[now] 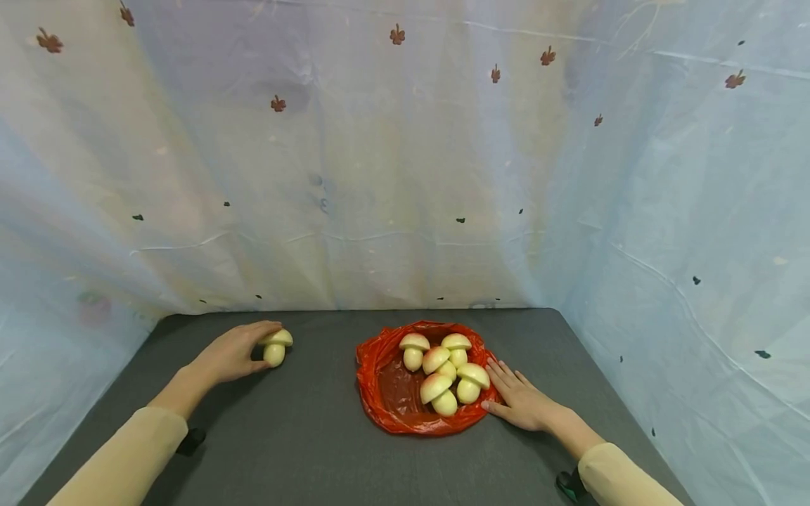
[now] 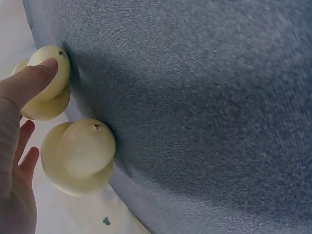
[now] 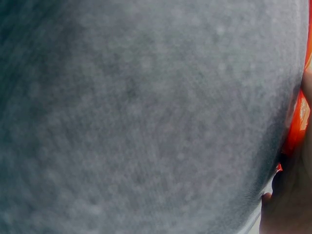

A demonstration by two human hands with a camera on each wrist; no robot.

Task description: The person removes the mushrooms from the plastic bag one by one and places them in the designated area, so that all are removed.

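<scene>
My left hand (image 1: 233, 353) pinches a pale yellow toy mushroom (image 1: 276, 348) at the left of the table, thumb on its stem and fingers over its cap. In the left wrist view a second mushroom (image 2: 83, 156) stands beside it under the hand; in the head view the hand hides that one. Right of centre lies a red plastic bag (image 1: 373, 390), spread wide with a rolled rim, holding several mushrooms (image 1: 443, 362), some with pinkish caps. My right hand (image 1: 522, 399) rests with straight fingers against the bag's right rim.
A dark grey cloth-covered table (image 1: 304, 436) lies beneath everything. Pale patterned sheeting (image 1: 380, 176) hangs behind it and at both sides. Black wrist straps (image 1: 191, 441) show near the sleeves.
</scene>
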